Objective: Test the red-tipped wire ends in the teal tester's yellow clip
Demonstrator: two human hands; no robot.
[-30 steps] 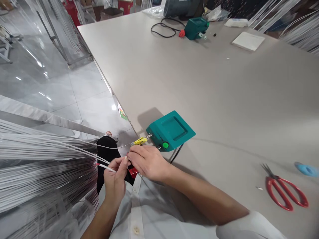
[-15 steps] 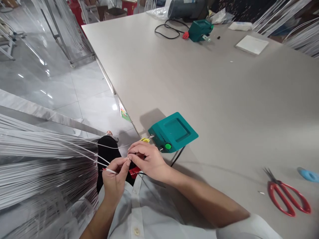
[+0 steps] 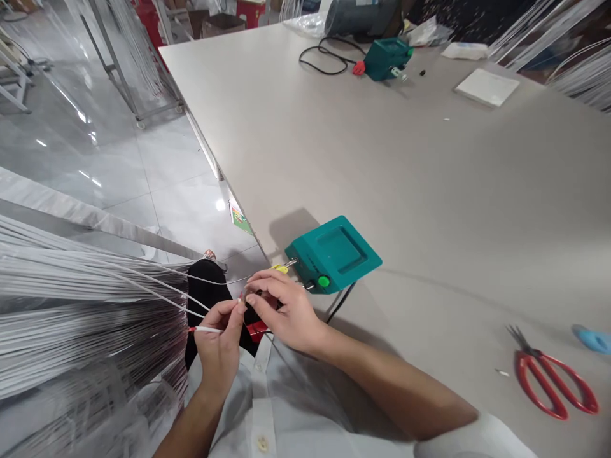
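Over my lap at the table's edge, my left hand (image 3: 220,331) is closed, with thumb and forefinger pinching a thin white cable (image 3: 209,329). A small red wire end shows above its fingertips, and another red tip pokes out on the left. My right hand (image 3: 286,308) is just beside it, its fingers curled and thumb near the forefinger; what they hold, if anything, is too small to make out. Just beyond is a teal box (image 3: 334,254) with a green button and metal terminals. A yellow clip (image 3: 280,269) is on one terminal. A red clip (image 3: 258,329) lies below my right hand.
A thick bundle of white cables (image 3: 95,273) hangs at my left. Red-handled scissors (image 3: 548,375) and a blue object (image 3: 593,338) lie on the table (image 3: 429,203) at right. Farther back are a second teal box (image 3: 387,58), a dark cylinder (image 3: 360,18) and a white pad (image 3: 487,86).
My right fingertips have moved slightly apart from the left ones, and the red wire end now shows above my left fingertips. The view has shifted slightly.
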